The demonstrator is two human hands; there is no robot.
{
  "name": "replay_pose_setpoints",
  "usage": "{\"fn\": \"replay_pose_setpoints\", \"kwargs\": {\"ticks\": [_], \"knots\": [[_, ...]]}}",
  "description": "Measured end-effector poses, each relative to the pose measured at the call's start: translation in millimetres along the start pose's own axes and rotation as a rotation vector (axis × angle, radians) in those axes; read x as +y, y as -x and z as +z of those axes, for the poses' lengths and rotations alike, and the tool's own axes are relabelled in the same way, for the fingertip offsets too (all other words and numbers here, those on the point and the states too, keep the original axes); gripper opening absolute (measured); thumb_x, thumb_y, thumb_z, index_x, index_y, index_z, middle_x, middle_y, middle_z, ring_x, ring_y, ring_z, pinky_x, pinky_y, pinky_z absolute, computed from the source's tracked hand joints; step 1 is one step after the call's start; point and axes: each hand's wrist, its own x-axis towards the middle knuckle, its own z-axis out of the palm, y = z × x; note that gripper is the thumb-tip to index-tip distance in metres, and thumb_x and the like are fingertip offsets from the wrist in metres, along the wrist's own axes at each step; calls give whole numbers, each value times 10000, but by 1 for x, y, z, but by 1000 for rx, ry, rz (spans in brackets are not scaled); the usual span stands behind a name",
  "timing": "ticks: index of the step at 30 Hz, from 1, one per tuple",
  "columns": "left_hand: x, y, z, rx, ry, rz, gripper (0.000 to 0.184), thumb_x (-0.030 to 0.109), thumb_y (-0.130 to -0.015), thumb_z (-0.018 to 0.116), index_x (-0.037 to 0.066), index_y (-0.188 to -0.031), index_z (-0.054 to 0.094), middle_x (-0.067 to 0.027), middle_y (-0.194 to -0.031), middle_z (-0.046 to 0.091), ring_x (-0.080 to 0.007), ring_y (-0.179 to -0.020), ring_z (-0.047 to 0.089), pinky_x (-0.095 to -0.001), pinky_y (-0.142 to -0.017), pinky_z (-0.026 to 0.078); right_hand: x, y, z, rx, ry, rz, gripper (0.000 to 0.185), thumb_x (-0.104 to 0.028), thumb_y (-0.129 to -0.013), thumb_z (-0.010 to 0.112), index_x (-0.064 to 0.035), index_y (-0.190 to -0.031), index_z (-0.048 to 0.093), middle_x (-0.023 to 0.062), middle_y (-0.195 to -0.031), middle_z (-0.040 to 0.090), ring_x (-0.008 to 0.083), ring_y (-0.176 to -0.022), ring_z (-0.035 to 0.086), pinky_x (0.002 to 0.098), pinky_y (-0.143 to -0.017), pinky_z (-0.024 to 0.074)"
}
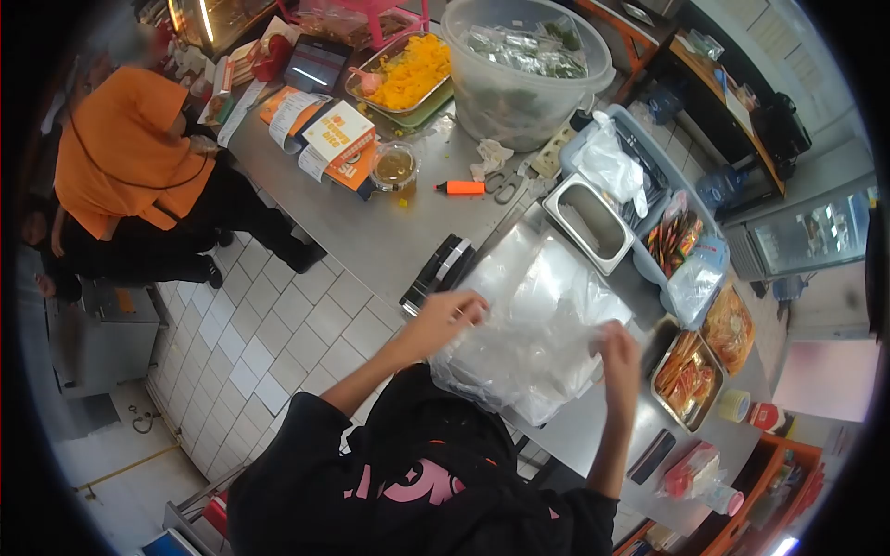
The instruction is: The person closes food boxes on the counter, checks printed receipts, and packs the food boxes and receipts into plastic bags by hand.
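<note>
A layered heap of clear plastic bags [547, 287] lies at the front of the metal table, crumpled along the side nearest my body. At its left edge is my left hand [452, 317], fingers curled and closed against the thin plastic. My right hand [617, 350] is over the right edge of the heap. Its fingers are bent together and slightly blurred, and what they pinch, if anything, is hidden. Beside my left hand sits a black device [438, 275]. A metal pan [588, 222] stands just behind the bags.
An orange marker [461, 187] and scissors [508, 188] lie behind the bags. Further back are a sauce tub [394, 168], a tray of yellow food [408, 72] and a large bucket [519, 102]. At right are a food tray [688, 378] and a phone [652, 456]. A co-worker [130, 148] stands left.
</note>
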Motion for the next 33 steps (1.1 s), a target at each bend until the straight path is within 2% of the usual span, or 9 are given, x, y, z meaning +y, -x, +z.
{"fn": "replay_pose_setpoints", "kwargs": {"ticks": [3, 9, 15, 19, 24, 26, 29, 31, 33], "knots": [[-2, -3, 36, -266, 208, -74, 213, 160, -925, 452, 0, -954, 589, -70, -800, 648, -140, -734, 627, -271, -710, 492, -63, 30, -22, 215, -326, 35, 275, -174, -926, 443, 40, -1082, 517, 72, -860, 581, 121, -749, 558, 233, -667, 442], [-23, -15, 94, -611, 399, -72, 328, 206, -930, 470, 27, -1202, 498, -124, -1062, 610, -176, -1001, 593, -272, -877, 452, -65, 46, -17, 273, -677, -66, 259, -178, -934, 399, 8, -853, 560, 61, -770, 539, 93, -668, 505, 216, -612, 424], [-11, -18, 137, -830, 983, 76, 943, 338, -825, 638, 139, -1425, -61, -89, -1455, 205, -188, -1268, 321, -306, -1021, 314, -50, 75, -49, 384, -631, -119, 252, -185, -931, 405, 9, -883, 559, 61, -782, 544, 102, -684, 512, 224, -620, 431], [13, -1, 139, -804, 1369, -17, 787, -21, -819, 516, 140, -1441, 62, -95, -1431, 294, -140, -1145, 434, -277, -945, 359, -40, 85, -58, 434, -613, -134, 251, -190, -929, 409, 10, -902, 558, 62, -790, 547, 108, -695, 516, 230, -626, 436], [-29, -14, 89, -273, 1301, -55, 590, 217, -862, 597, 142, -1372, 311, -31, -1102, 546, -100, -937, 513, -237, -841, 438, -31, 83, -51, 462, -602, -136, 252, -196, -927, 414, 11, -927, 558, 63, -800, 550, 115, -708, 522, 237, -632, 441], [-49, -17, 51, -225, 1904, -34, 531, 283, -872, 574, 134, -1341, 375, -24, -1014, 572, -103, -935, 530, -191, -792, 449, -26, 78, -43, 463, -618, -141, 253, -198, -926, 416, 11, -936, 557, 63, -804, 552, 118, -714, 524, 239, -635, 444], [-75, -32, 57, -875, 2613, 126, 681, 501, -852, 508, 126, -1379, 296, -90, -1172, 530, -188, -1075, 510, -294, -862, 456, -17, 67, -17, 453, -667, -148, 255, -201, -924, 419, 12, -951, 557, 63, -810, 554, 123, -722, 528, 244, -639, 447], [-28, -5, 56, -723, 1682, 24, 875, 660, -780, 466, 112, -1411, 206, -162, -1365, 361, -284, -1221, 404, -490, -949, 377, -9, 63, 3, 441, -688, -145, 258, -204, -923, 421, 13, -961, 557, 64, -814, 555, 126, -727, 530, 246, -642, 449], [-3, 6, 34, -823, 1662, 165, 963, 712, -731, 464, 109, -1420, 167, -178, -1408, 269, -318, -1257, 346, -548, -965, 318, -6, 62, 9, 442, -692, -144, 261, -206, -922, 423, 13, -971, 556, 64, -818, 557, 129, -733, 533, 249, -645, 452]]}}
